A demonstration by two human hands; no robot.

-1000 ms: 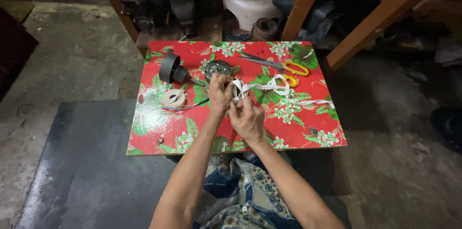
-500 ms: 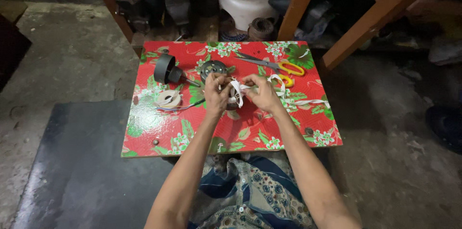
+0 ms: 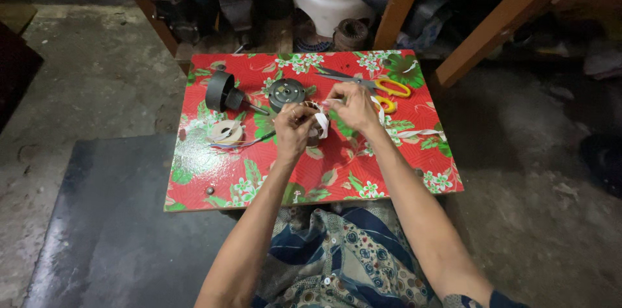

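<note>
Right hand (image 3: pixel 353 108) lifted slightly, both hands pinching white tape strip (image 3: pixel 321 123) between them, left hand (image 3: pixel 293 132) lower.

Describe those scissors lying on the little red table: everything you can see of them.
The scissors have yellow loop handles and dull grey metal blades. They lie flat near the far edge of the red flowered table, blades pointing left, handles right, blades shut or nearly so. Neither hand holds them; the right hand works just in front of them.
</note>
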